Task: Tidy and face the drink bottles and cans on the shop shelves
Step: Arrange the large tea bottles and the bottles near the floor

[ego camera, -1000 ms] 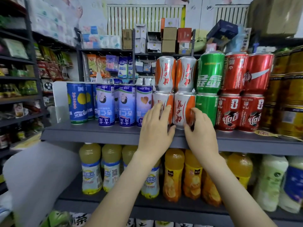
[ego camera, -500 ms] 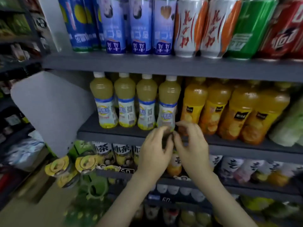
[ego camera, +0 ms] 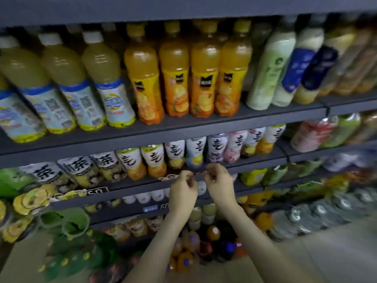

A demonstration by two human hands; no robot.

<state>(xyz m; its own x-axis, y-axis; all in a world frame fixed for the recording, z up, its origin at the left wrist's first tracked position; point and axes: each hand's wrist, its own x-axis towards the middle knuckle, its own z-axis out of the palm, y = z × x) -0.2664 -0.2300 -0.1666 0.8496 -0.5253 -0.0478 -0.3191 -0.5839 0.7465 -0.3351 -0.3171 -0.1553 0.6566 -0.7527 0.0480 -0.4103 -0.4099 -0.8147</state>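
While left hand [ego camera: 182,193] and right hand [ego camera: 219,185] curl at shelf edge [ego camera: 130,192], hold unclear, white-labelled bottles [ego camera: 195,152] behind, orange bottles [ego camera: 204,78] above.

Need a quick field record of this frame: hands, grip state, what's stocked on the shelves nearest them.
left hand: fingers curled, in front of the shelf edge
right hand: beside it, fingertips almost meeting the left's
grip: too blurred to tell whether either hand holds anything
shelf behind hands: white-labelled bottles, upright in a row
shelf above: four orange juice bottles, upright, side by side; pale yellow bottles to their left
image quality: motion blur, worst at the edges
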